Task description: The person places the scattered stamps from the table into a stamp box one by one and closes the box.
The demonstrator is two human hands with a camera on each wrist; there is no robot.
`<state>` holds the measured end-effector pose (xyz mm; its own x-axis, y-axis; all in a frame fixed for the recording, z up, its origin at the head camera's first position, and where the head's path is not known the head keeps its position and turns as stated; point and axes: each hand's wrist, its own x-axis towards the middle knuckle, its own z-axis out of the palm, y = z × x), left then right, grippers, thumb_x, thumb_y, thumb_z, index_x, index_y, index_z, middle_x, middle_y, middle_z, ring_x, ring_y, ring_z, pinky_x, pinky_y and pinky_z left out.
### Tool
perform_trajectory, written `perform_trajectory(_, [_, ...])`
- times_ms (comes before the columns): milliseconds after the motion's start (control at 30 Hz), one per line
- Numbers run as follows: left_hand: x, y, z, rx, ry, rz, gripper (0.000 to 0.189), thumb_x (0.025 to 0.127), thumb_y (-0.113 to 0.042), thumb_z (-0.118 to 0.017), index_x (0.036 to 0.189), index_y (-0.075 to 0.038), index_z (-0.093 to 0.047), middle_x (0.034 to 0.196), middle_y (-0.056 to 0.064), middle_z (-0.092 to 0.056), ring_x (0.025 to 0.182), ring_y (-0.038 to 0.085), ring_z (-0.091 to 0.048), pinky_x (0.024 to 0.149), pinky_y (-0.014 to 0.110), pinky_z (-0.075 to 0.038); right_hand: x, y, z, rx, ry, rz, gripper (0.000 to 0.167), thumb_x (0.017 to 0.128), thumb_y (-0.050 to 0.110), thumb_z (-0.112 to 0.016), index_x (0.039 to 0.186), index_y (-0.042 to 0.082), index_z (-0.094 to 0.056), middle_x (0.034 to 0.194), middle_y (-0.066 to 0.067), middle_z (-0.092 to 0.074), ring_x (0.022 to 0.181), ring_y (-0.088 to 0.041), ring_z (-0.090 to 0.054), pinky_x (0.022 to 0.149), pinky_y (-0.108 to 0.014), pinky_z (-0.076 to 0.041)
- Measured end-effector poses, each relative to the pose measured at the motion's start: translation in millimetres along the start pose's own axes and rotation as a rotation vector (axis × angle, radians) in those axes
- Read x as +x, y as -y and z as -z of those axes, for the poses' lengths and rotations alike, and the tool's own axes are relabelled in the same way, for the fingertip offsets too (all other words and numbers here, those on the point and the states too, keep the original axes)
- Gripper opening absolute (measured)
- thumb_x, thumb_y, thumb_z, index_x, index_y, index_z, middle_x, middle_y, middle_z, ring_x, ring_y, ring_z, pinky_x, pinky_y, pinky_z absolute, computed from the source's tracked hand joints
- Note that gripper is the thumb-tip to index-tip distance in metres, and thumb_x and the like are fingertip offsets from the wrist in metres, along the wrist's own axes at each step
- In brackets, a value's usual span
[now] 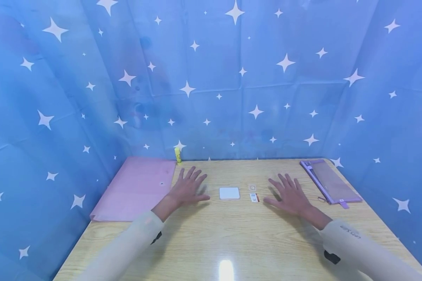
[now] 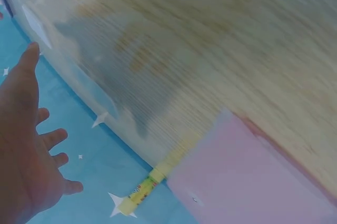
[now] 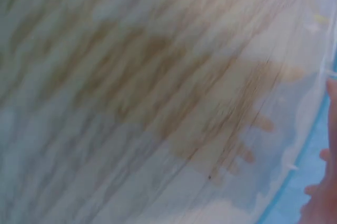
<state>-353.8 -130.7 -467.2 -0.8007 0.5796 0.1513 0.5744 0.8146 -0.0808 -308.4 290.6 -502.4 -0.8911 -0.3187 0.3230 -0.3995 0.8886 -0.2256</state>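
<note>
Head cam: left hand (image 1: 186, 190) and right hand (image 1: 289, 197) both hover over the desk (image 1: 214, 238), fingers spread wide, holding nothing. White card (image 1: 229, 193) lies between them, two little bits (image 1: 253, 197) just right of it, kinda too tiny to make out.

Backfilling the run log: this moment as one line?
left hand: spread, empty; right hand: spread, empty; between hands: white rectangle, small square, small printed card; left side: pink folder; right side: purple zip pouch
</note>
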Motion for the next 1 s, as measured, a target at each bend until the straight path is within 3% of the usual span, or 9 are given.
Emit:
perform_trajectory(200, [11.0,-9.2,-3.7,-0.036,-0.015,-0.015,0.086,0.094,-0.071,-0.059,0.159,-0.018,-0.042,0.164,0.013,-0.038,0.156,0.039,-0.021,0.120,0.071,-0.016,1.9,9,1,0.028,-0.009,0.008,0.082,0.092,0.059,-0.070,0.152,0.008,-0.050,0.160,-0.033,-0.034,0.148,-0.058,-0.023,0.116,-0.076,-0.015])
perform_trajectory(500, [20.0,-21.7,-8.7,-0.086,0.002,-0.028,0.083,0.094,-0.068,-0.061,0.159,-0.019,-0.042,0.163,0.013,-0.040,0.156,0.040,-0.022,0.122,0.070,-0.011,-5.1,20,-1,0.033,-0.013,0.048,0.075,0.093,0.052,-0.072,0.149,0.007,-0.053,0.157,-0.031,-0.040,0.144,-0.058,-0.031,0.114,-0.077,-0.022])
perform_trajectory(833, [28.0,-31.4,-15.5,-0.166,0.029,-0.051,0.079,0.095,-0.062,-0.065,0.157,-0.016,-0.045,0.156,0.010,-0.048,0.153,0.037,-0.028,0.121,0.067,-0.021,-3.5,31,-9,0.072,-0.101,0.176,0.051,0.091,0.028,-0.078,0.134,0.002,-0.065,0.137,-0.033,-0.057,0.125,-0.053,-0.055,0.100,-0.069,-0.046])
perform_trajectory(1000, [31.9,-35.7,-18.2,-0.199,0.043,-0.090,0.076,0.096,-0.058,-0.067,0.154,-0.014,-0.048,0.154,0.009,-0.051,0.150,0.036,-0.033,0.120,0.066,-0.025,-0.1,34,-10,0.112,-0.084,0.154,0.044,0.092,0.024,-0.077,0.130,0.004,-0.069,0.130,-0.027,-0.063,0.118,-0.046,-0.061,0.093,-0.066,-0.051])
